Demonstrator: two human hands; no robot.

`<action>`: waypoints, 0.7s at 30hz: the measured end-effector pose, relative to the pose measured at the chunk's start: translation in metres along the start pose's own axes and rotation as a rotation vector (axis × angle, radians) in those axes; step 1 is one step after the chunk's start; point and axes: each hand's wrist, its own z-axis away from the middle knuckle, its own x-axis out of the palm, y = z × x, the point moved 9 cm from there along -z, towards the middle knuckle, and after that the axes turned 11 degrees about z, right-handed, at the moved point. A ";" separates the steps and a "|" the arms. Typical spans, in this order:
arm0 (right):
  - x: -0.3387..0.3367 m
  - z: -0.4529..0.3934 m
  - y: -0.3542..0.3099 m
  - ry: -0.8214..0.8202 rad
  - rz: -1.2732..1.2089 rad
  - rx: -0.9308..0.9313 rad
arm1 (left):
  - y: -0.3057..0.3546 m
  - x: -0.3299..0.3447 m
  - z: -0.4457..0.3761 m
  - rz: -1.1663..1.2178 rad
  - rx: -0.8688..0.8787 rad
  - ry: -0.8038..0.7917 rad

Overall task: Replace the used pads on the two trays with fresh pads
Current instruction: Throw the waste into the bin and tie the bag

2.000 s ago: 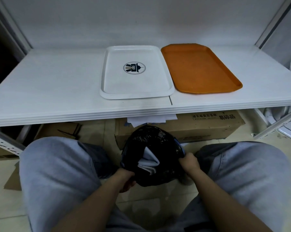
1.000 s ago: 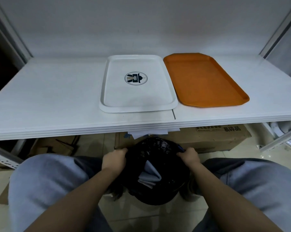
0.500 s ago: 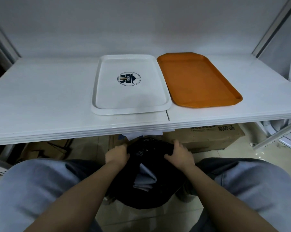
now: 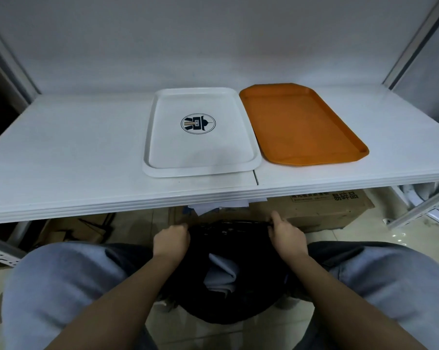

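Though the head camera takes in most of the scene, the table [image 4: 62,157] front edge hides the far side of the floor beneath it, so the cardboard box [image 4: 327,210] shows only its top and a strip of print too small to read, and the white sheets of paper [image 4: 213,207] poking out under the edge are mostly covered. What lies deeper in the black bag [image 4: 228,294] cannot be made out; only a crumpled pale pad [image 4: 222,272] shows in its mouth. Both forearms reach forward and down between the knees, which are in grey trousers. The left hand [image 4: 171,242] has its fingers curled over the bag's left rim, its grip pinching the black plastic. The right hand [image 4: 285,236] does likewise on the right rim, thumb pressed against the fingers with the plastic between, and the rim is pulled taut between the two. On the table, the white tray [image 4: 200,168] with a round dark emblem lies just left of the orange tray [image 4: 301,127], their near edges almost touching; both trays are bare, with no pad on either.
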 end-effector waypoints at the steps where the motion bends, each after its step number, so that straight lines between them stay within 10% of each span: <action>1: 0.006 -0.001 0.004 -0.079 -0.028 0.040 | 0.005 0.003 -0.001 0.007 0.011 -0.023; 7: 0.025 0.016 0.021 -0.548 0.063 0.093 | 0.082 0.016 0.011 0.028 0.408 -0.125; 21: -0.026 0.020 -0.012 -0.360 -0.213 -0.059 | 0.168 0.058 0.035 0.352 0.408 -0.314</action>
